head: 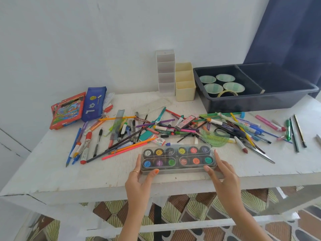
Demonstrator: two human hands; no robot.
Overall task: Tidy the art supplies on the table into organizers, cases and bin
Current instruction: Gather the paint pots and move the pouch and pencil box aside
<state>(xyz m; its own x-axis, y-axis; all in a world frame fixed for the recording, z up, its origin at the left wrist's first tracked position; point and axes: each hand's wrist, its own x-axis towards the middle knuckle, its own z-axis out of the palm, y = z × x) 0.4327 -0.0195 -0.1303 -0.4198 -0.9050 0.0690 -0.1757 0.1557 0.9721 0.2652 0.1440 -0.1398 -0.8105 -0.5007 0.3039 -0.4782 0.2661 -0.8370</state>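
1. Paint set [178,158]: clear-lidded case with twelve colour pots in two rows, lying flat at the near edge of the white surface [52,176], between both hands.
2. Left hand [141,180]: clamped on the case's left end, fingers up the left side, thumb with orange nail on the near front edge. Ring on one finger.
3. Right hand [223,174]: clamped on the case's right end, fingers along the right side, thumb on the near front edge.
4. Pile of pens, pencils, markers [173,129]: scattered just behind the case, spreading left and right across the surface; a green protractor [214,137] lies in it.
5. Blue pencil pouch [93,103] and red coloured-pencil box [66,110]: far left, side by side, well apart from the hands.
6. White organizer [165,73] and cream organizer [185,81]: upright at the back against the wall, touching.
7. Dark bin [251,100]: back right, beside the cream organizer, holding four cups and a tape roll [227,93].
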